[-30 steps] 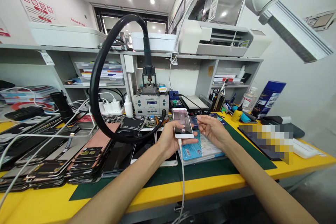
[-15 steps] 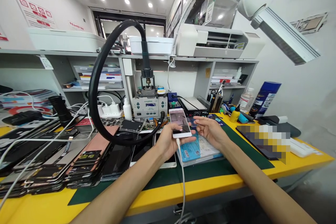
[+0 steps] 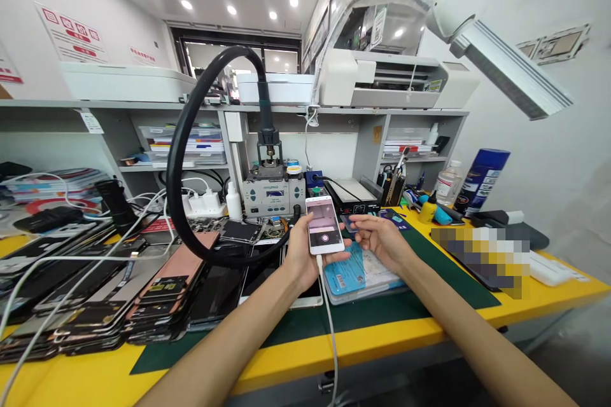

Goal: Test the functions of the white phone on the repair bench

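My left hand [image 3: 300,251] is wrapped around a white smartphone [image 3: 325,227], thumb along its left edge and fingertips showing past its right side. The lit screen shows a camera-like picture with a round button near the bottom. A white cable [image 3: 329,318] is plugged into the phone's lower end and hangs over the table edge. Just right of the phone, my right hand [image 3: 382,243] hovers palm inward, with loosely bent fingers apart and nothing visible in them. Beneath the hands lies a flat clear case with a blue label [image 3: 351,275].
Stacks of phone screens [image 3: 162,292] and loose cables cover the left of the yellow table [image 3: 281,359]. A thick black hose [image 3: 174,184] loops up from a grey hot-air station [image 3: 274,194]. At right stand a blue spray can [image 3: 482,181], bottles and a pen holder [image 3: 394,184].
My left thumb has moved off the screen to the phone's left edge. The screen's lower part with the round button now shows. My right hand has barely moved.
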`<state>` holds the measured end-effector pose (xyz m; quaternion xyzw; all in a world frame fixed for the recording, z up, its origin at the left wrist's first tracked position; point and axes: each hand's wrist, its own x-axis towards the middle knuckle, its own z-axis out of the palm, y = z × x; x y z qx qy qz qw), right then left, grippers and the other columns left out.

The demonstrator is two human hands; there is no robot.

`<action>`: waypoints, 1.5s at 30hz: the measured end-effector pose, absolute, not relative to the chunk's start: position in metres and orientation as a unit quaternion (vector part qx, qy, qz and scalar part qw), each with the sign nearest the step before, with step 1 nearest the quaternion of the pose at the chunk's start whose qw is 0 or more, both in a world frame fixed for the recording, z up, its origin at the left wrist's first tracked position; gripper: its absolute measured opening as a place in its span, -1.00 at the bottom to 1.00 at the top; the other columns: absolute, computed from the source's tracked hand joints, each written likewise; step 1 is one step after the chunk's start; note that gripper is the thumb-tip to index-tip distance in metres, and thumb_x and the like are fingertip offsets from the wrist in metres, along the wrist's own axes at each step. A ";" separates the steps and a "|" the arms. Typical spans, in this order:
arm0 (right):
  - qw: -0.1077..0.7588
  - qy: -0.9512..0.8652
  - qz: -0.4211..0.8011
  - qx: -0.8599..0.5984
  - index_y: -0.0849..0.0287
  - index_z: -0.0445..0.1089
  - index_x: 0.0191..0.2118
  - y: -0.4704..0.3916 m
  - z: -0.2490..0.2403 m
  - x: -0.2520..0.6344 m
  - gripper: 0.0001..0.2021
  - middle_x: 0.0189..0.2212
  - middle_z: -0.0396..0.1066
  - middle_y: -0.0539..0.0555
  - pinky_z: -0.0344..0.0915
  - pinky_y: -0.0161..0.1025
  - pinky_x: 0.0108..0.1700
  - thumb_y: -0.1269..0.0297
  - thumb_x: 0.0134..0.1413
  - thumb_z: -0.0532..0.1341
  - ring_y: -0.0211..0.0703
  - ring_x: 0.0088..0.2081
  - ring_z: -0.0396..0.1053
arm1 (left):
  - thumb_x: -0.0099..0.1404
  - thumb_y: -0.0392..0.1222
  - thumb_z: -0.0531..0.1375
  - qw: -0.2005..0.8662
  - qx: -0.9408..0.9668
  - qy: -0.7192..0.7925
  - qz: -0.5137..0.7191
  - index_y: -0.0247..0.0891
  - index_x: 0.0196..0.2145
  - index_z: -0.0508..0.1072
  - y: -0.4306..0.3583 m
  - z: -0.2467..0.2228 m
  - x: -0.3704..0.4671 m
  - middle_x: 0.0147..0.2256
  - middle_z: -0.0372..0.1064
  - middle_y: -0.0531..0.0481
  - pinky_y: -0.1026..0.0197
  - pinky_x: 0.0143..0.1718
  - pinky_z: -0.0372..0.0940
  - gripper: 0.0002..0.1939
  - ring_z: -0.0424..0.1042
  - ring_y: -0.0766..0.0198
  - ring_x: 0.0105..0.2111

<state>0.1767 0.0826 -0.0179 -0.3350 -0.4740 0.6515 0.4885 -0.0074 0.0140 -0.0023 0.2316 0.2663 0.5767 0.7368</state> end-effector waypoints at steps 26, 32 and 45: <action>0.438 -0.614 0.553 -0.355 0.27 0.48 -0.12 0.067 -0.011 0.159 -0.65 -0.44 0.48 0.08 0.21 -0.37 -0.59 0.16 0.00 0.32 -0.23 -0.51 0.37 | 0.38 0.03 0.04 0.739 0.241 0.257 0.574 -0.40 0.05 0.45 0.012 -0.003 -0.006 -0.23 0.53 -0.26 0.07 -0.45 0.51 -0.51 0.57 0.03 -0.33; 0.490 -0.663 0.406 -0.394 0.27 0.48 -0.08 0.078 0.001 0.141 -0.65 -0.37 0.46 0.12 0.34 -0.27 -0.43 0.17 0.04 0.29 -0.17 -0.41 0.40 | 0.38 0.11 0.02 0.747 0.242 0.234 0.574 -0.38 0.08 0.44 0.010 -0.002 -0.007 -0.21 0.52 -0.26 0.02 -0.39 0.50 -0.45 0.56 0.01 -0.32; 0.522 -0.749 0.183 -0.366 0.18 0.59 -0.18 0.078 -0.015 0.141 -0.74 -0.37 0.45 0.08 0.29 -0.27 -0.33 0.15 0.18 0.22 -0.20 -0.42 0.35 | 0.35 0.07 0.06 0.749 0.238 0.241 0.570 -0.37 0.04 0.45 0.010 -0.001 -0.006 -0.26 0.51 -0.23 0.07 -0.45 0.49 -0.50 0.55 0.05 -0.36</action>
